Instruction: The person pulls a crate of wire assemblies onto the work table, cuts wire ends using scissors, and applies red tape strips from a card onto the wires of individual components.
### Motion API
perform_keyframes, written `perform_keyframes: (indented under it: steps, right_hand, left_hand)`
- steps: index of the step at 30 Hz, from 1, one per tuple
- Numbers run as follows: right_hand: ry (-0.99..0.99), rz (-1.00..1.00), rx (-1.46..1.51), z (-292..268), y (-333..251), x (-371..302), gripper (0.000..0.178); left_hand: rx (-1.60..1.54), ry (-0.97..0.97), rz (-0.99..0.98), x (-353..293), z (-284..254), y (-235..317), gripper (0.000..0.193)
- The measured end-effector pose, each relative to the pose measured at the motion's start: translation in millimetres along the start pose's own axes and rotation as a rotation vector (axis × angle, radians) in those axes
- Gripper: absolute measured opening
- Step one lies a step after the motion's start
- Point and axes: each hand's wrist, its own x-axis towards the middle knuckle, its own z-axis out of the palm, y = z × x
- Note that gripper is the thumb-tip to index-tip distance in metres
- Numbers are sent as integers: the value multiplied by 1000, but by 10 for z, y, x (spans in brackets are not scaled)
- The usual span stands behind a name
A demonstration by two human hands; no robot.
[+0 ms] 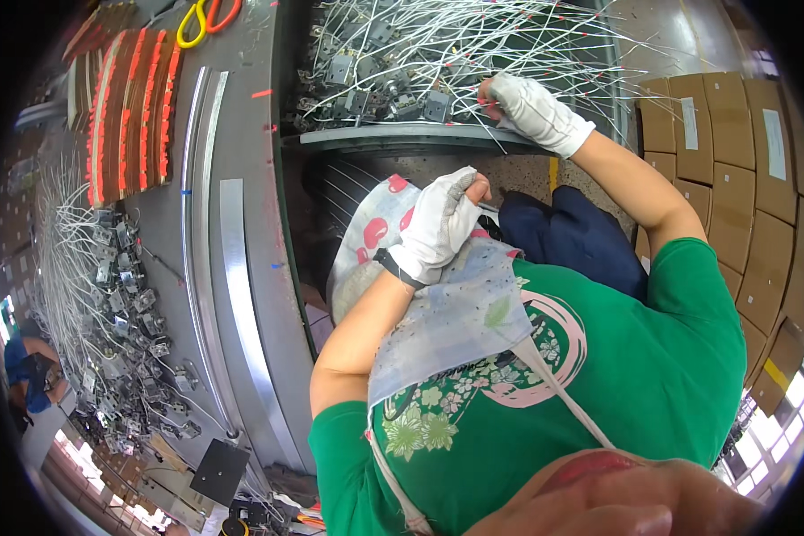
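Note:
Both of my hands wear white gloves with bare fingertips. My right hand point(534, 112) is over the near right side of a bin point(402, 136), its fingers bent together among thin white wires point(482, 49) with red ends. What it pinches, if anything, is too small to make out. Small dark boxy parts point(366, 89), joined to such wires, lie heaped in the bin. Closed above my lap, my left hand point(439, 228) is curled with its thumb up; whatever it holds is hidden. It is beside a pale apron point(456, 313) with red spots.
On the grey bench point(246, 116) at left lie metal strips point(241, 277), orange-edged brown stacks point(132, 116) and yellow-and-red-handled scissors point(207, 20). More wired boxy parts point(121, 313) are piled at far left. Cardboard boxes point(728, 179) are stacked to the right. A person point(36, 371) is at the far left.

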Motion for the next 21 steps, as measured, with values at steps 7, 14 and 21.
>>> perform_keyframes:
  steps: [7, 14, 21]
  right_hand:
    - [-15, 87, -59, 69, -13, 18, 23]
    - [121, 69, 76, -26, -224, -75, 40]
    - [-247, 352, 689, -336, -1243, -188, 87]
  left_hand:
    - [-12, 34, -14, -20, -21, 10, 22]
    - [-49, 36, 10, -82, -76, 162, 23]
    - [-468, 129, 40, -258, -261, 851, 25]
